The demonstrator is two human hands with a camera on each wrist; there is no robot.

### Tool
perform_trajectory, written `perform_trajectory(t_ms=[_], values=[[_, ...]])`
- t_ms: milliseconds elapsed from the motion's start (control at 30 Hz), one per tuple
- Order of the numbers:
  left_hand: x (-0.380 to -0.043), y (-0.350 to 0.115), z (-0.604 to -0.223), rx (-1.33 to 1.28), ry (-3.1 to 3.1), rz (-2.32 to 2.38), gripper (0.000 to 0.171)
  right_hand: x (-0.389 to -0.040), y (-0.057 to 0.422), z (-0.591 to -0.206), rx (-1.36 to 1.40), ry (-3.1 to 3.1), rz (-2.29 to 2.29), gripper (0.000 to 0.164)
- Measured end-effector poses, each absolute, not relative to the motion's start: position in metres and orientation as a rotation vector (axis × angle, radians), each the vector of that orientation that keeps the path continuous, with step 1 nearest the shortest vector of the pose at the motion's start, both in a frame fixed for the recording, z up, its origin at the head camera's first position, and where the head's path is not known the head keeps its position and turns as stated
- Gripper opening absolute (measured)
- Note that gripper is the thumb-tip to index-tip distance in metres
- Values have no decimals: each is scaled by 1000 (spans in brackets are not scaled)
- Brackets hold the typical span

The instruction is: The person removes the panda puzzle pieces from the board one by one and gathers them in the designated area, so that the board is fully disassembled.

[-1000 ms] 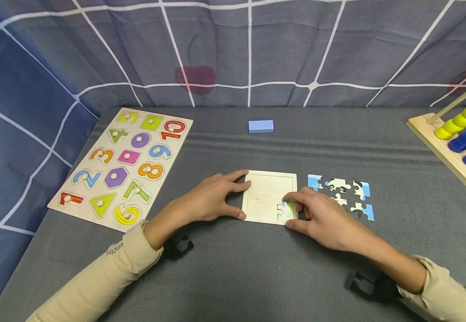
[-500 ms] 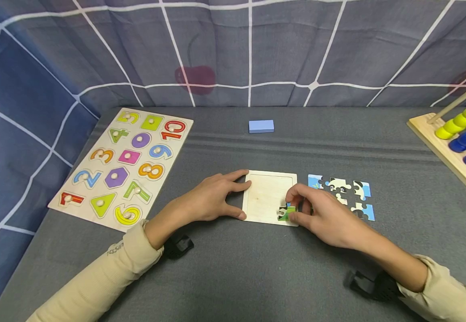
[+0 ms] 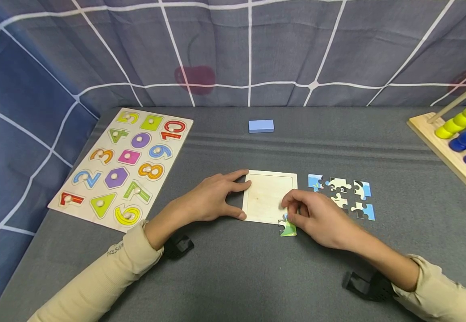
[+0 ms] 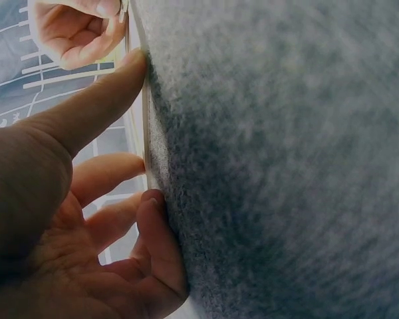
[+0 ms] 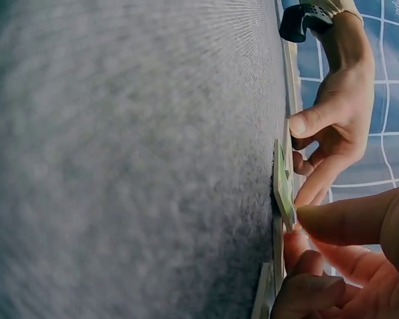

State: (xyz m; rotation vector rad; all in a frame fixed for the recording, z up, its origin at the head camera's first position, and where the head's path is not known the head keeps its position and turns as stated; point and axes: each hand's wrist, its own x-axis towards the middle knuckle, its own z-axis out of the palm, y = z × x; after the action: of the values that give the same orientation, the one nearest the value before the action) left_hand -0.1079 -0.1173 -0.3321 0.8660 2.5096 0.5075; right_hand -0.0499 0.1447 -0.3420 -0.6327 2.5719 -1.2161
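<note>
My right hand (image 3: 321,217) pinches a green jigsaw piece (image 3: 288,229) by its upper right edge, between thumb and fingers. The piece hangs over the near edge of a square wooden puzzle tray (image 3: 263,194), close to its lower right corner. In the right wrist view the green piece (image 5: 283,179) looks tilted. With fingers spread, my left hand (image 3: 213,197) rests against the tray's left side, its thumb near the lower corner and index finger at the upper one. To the tray's right lie several panda jigsaw pieces (image 3: 339,184), some partly behind the right hand.
A number-and-shape peg board (image 3: 122,167) lies to the left. A small blue block (image 3: 261,126) sits behind the tray. The wooden base (image 3: 450,156) of a bead toy stands at the far right. A checked curtain (image 3: 249,53) hangs along the table's back.
My right hand has moved the green piece from inside the tray's lower right corner toward me, over the near edge. My left hand has stayed in place.
</note>
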Motion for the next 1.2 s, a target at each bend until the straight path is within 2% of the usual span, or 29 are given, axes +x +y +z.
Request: perform_trajectory(t_ms=[300, 500, 700, 1067, 1200], values=[[-108, -117, -332, 867, 2505, 503, 78, -46, 145, -337, -686, 2628, -1000, 33], [-108, -117, -332, 859, 2505, 501, 78, -45, 143, -339, -690, 2674, -972, 27], [-108, -117, -332, 857, 2504, 504, 78, -44, 143, -340, -656, 2650, -1096, 26], [-107, -117, -332, 853, 2504, 506, 78, -45, 148, -339, -631, 2559, -1262, 16], [-107, -117, -332, 847, 2503, 502, 78, -45, 151, -339, -600, 2530, -1303, 17]])
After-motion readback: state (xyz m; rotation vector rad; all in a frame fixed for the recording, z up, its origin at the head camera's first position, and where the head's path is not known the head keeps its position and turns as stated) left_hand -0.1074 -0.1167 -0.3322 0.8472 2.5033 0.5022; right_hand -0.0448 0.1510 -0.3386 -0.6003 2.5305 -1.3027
